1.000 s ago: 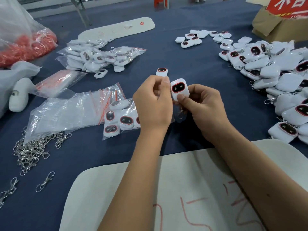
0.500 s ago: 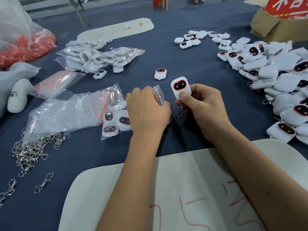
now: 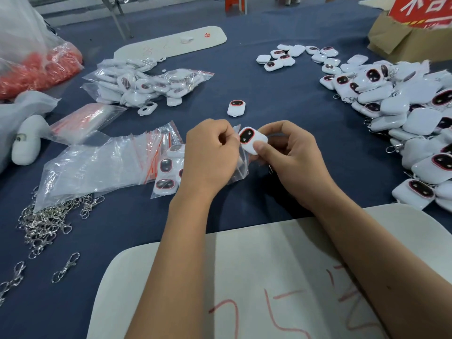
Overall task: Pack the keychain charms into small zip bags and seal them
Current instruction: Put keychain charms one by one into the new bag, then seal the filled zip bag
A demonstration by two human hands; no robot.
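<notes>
My right hand [image 3: 291,160] grips a white keychain charm [image 3: 252,140] with a dark, red-rimmed face, tilted toward the left. My left hand [image 3: 210,155] pinches a small clear zip bag [image 3: 241,167] by its top edge, and the charm sits at the bag's mouth. The charm's metal clasp is mostly hidden behind my right hand. Packed charms in zip bags [image 3: 167,172] lie just left of my left hand. A single loose charm [image 3: 236,108] rests on the blue cloth beyond my hands.
A large heap of loose charms [image 3: 403,113] fills the right side. Empty zip bags [image 3: 97,165], metal clasps [image 3: 46,223] and packed bags [image 3: 144,85] lie to the left. A white board [image 3: 269,277] is under my forearms, a cardboard box [image 3: 401,37] at the far right.
My left hand picked up a small zip bag from the cloth and raised it. My right hand tilted the charm and brought it left to the bag's mouth.
</notes>
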